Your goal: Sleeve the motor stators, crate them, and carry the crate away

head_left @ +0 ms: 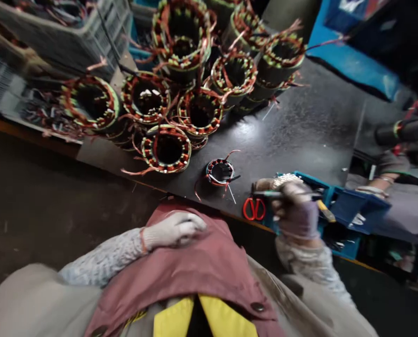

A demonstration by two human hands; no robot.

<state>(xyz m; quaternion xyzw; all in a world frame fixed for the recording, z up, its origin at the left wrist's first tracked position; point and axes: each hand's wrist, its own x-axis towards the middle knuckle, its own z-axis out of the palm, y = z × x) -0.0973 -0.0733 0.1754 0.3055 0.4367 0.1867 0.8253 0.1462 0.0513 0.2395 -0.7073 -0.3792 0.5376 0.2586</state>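
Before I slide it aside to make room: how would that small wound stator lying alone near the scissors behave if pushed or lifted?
The small stator lies flat on its end on the dark table, so it would probably slide, not roll. Its metal core and copper windings suggest it is heavy for its size. The loose leads trailing from it look floppy and may snag on the red-handled scissors.

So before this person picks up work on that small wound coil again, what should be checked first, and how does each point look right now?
1. Tool gripped: ok, the right hand holds a yellow-tipped tool.
2. Left hand free: ok, it rests on the red apron.
3. Small stator within reach: ok, it stands alone near the bench edge.
4. Its loose wires clear of the red scissors: ok, they lie apart.
5. Stacked stators steady: cannot tell.
6. The co-worker's hand stays clear: ok.
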